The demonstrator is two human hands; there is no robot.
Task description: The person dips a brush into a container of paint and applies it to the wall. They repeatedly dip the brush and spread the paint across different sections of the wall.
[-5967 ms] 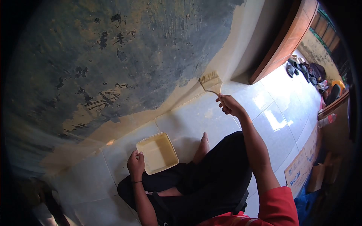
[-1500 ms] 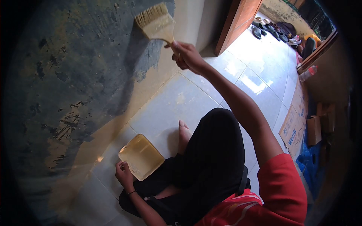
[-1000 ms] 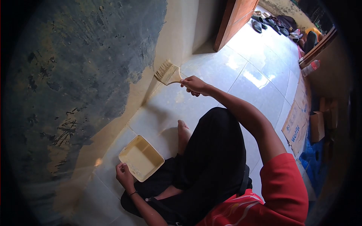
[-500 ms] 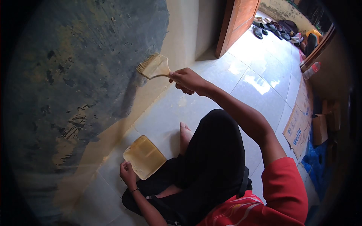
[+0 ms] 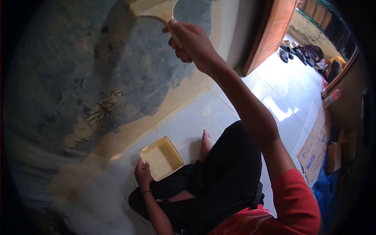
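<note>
My right hand [image 5: 192,45] is closed round the handle of a wide paintbrush [image 5: 154,8], raised in front of the wall [image 5: 137,70]. The brush's bristle end is cut off by the top edge of the view. Dark grey and cream patches cover that wall. Low on the left, my left hand [image 5: 143,174] grips the near-left edge of a yellowish square plastic tub [image 5: 172,150], thumb over the rim. A pale cream layer coats the inside of the tub, which sits tilted beside my folded leg.
Grey tiles [image 5: 192,109] make up the floor. An orange-brown door [image 5: 270,37] stands ajar ahead, with several shoes [image 5: 297,55] beyond it. Along the right lie a flattened cardboard sheet [image 5: 313,156], a plastic bottle [image 5: 332,98] and a blue sheet [image 5: 327,192].
My right hand has lifted the paintbrush up along the wall, partly out of view. The tub is tilted more, with my left thumb now over its rim. The view has shifted.
</note>
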